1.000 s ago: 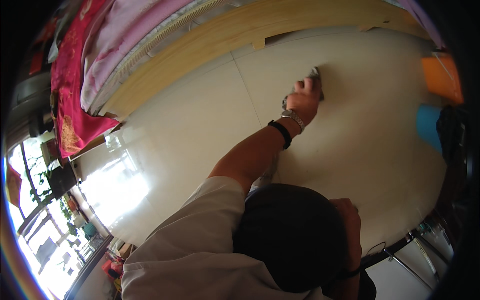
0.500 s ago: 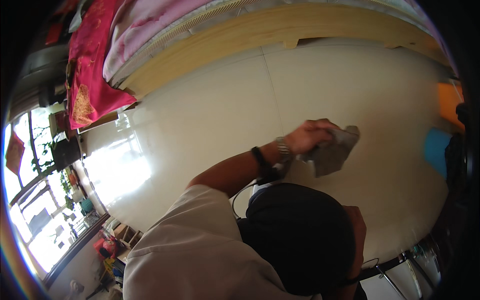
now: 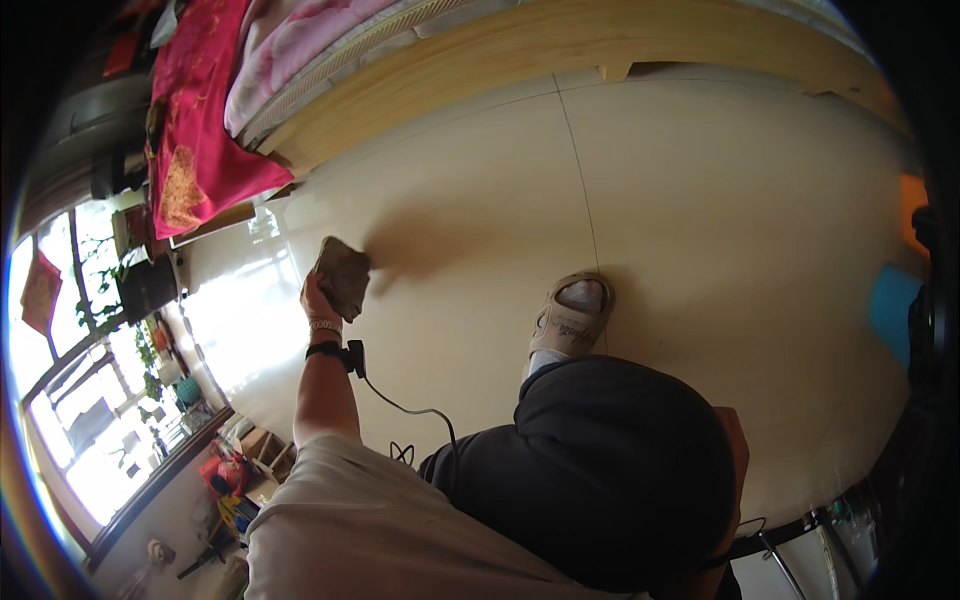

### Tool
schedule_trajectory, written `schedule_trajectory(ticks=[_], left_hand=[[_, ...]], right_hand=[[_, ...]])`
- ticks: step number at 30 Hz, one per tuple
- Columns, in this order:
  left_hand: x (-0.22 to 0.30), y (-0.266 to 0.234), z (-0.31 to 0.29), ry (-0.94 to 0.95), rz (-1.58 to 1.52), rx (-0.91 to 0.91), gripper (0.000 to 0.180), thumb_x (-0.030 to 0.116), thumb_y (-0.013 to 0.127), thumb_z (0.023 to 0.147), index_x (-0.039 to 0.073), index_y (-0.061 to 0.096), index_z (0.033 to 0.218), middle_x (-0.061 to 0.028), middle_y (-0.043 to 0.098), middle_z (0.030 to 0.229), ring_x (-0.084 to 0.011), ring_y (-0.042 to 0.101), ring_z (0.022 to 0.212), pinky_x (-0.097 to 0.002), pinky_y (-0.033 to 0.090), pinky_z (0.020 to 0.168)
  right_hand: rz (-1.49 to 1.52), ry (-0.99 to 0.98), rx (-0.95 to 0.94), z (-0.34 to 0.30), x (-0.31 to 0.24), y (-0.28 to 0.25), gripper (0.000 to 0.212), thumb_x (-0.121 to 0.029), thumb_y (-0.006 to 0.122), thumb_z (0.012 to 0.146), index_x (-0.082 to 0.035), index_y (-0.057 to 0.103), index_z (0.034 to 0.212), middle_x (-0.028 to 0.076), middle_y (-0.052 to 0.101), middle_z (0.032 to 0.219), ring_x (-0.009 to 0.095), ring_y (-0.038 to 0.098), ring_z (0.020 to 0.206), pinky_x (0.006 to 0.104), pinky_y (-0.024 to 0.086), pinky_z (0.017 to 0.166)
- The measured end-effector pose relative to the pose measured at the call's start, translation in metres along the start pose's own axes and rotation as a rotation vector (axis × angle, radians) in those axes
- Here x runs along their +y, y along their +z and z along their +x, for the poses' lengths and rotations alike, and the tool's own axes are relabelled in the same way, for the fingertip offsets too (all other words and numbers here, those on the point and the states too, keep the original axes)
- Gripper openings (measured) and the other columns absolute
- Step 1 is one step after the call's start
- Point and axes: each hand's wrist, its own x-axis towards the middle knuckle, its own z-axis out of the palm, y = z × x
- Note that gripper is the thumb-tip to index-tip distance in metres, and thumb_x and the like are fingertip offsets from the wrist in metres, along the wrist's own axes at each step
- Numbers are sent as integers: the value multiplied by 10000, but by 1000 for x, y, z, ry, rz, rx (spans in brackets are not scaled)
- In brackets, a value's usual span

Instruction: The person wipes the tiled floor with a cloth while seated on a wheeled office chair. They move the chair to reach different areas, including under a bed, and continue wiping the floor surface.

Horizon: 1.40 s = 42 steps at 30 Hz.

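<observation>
A folded grey-brown cloth (image 3: 343, 277) is gripped by my left hand (image 3: 318, 303), out to the left, low over the pale floor (image 3: 480, 220). Its shadow falls on the floor just to the right of it. My left wrist carries a metal-banded watch and a black strap with a small device, from which a cable runs back to my lap. Only an edge of my right hand (image 3: 735, 445) shows, beside my dark-clothed knee (image 3: 630, 460); its fingers are hidden. My foot, in a beige open sandal (image 3: 575, 312), stands on the floor ahead of the knee.
A bed with a wooden base (image 3: 480, 65) runs along the far side, a red cloth (image 3: 195, 130) hanging off its left corner. Windows, plants and clutter (image 3: 235, 470) line the left. Blue (image 3: 893, 305) and orange objects stand at the right; metal stool-like legs (image 3: 785, 565) show lower right.
My left hand has swept the cloth from the middle right across the floor to the left. The sandalled foot, hidden before, now shows. The view has shifted slightly.
</observation>
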Motion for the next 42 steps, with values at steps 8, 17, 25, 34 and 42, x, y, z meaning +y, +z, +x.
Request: schedule_trajectory(ticks=[8,17,25,34,42], left_hand=[[-107,82,10,528,566,105,405,200,634,1090,156,838,1437,-158,567,1483,-338,598,1405,-461,511,1207],[-124,301,-141,825,683,-600,454,119,716,1016,134,804,1462,-114,676,1249,-325,575,1256,-432,503,1150],[-183,454,-344,831,792,-975,407,225,749,1034,275,807,1434,-126,608,1404,-350,722,1181,-464,646,955],[-226,505,-390,641,543,-1183,435,134,728,1131,147,739,1566,-105,579,1410,-246,596,1335,-376,514,1156],[-138,487,-425,-573,-41,-1382,447,224,635,1169,53,652,1581,-111,734,1487,-289,680,1378,-423,531,1216]], right_hand=[[39,133,-123,7,46,26,246,-114,760,1048,-55,776,1285,153,769,1254,367,766,1083,472,619,946],[51,15,-89,9,12,6,288,-143,745,1043,-57,756,1317,165,762,1245,357,784,1073,453,626,936],[92,-82,-44,3,78,9,297,-103,771,1024,-61,749,1317,184,761,1251,408,779,1071,482,629,924],[354,47,227,92,88,37,758,-221,827,1033,-58,485,1690,244,597,1545,419,699,1308,488,622,1057],[1055,233,267,182,76,59,1244,-646,885,991,-39,211,1842,214,340,1850,398,501,1609,528,480,1281]])
